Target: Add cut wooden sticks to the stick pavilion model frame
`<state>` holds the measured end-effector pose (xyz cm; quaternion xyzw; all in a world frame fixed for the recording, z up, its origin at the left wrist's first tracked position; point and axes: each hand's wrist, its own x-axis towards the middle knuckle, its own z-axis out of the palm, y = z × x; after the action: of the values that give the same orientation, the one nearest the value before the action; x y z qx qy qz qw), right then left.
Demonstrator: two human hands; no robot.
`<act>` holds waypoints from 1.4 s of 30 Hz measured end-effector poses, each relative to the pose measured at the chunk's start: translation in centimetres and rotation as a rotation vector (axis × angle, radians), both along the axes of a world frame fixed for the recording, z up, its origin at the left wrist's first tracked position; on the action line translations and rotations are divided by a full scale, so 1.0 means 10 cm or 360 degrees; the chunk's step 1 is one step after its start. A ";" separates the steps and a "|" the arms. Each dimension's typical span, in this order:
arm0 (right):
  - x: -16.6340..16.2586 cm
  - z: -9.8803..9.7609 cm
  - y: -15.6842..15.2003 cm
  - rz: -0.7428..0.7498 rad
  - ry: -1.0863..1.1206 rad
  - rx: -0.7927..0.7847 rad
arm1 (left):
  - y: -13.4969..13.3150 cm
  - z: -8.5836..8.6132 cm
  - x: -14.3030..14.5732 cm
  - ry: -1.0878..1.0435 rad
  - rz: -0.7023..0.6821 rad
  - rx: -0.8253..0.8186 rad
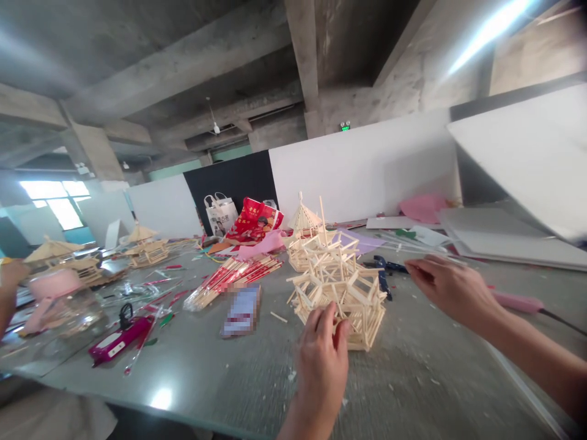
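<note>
The small lattice tower of pale bare wooden sticks (339,287) looks matt and raw, unpainted, with a dry, splintery grain, and the roofed stick pavilion (305,223) behind it is of the same unfinished wood. The grey table top (413,379) is smooth with a dull sheen that throws back window light, dusted with pale chips. The bundle of sticks in red-and-white wrappers (233,278) looks slick and shiny, and the red printed bag (254,220) is glossy and crinkled. The magenta tool (121,339) is smooth, hard plastic. The large white boards (518,238) are flat and matt, like foam or card. The grey concrete ceiling (183,61) is rough and blotchy
</note>
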<state>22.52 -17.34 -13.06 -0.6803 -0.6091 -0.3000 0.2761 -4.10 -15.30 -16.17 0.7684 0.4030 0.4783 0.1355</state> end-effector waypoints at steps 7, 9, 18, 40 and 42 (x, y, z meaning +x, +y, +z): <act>-0.01 -0.04 0.02 0.0043 -0.0010 -0.0037 | 0.00 0.00 -0.01 -0.0083 -0.0063 0.0021; -0.01 -0.05 0.03 0.0043 -0.0009 -0.0038 | 0.01 0.00 -0.01 -0.0098 -0.0071 0.0003; 0.04 -0.14 0.08 0.0021 -0.0005 -0.0068 | 0.04 0.00 0.00 0.0034 -0.0024 0.0052; 0.05 -0.21 0.12 -0.0020 -0.0001 -0.0195 | 0.13 -0.08 0.02 0.0117 0.0073 0.0660; 0.05 -0.20 0.11 -0.0027 0.0003 -0.0215 | 0.12 -0.08 0.03 0.0128 0.0070 0.0638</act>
<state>22.97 -16.19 -15.11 -0.7029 -0.6218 -0.2599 0.2274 -3.83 -14.06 -17.02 0.7895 0.3214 0.5208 -0.0467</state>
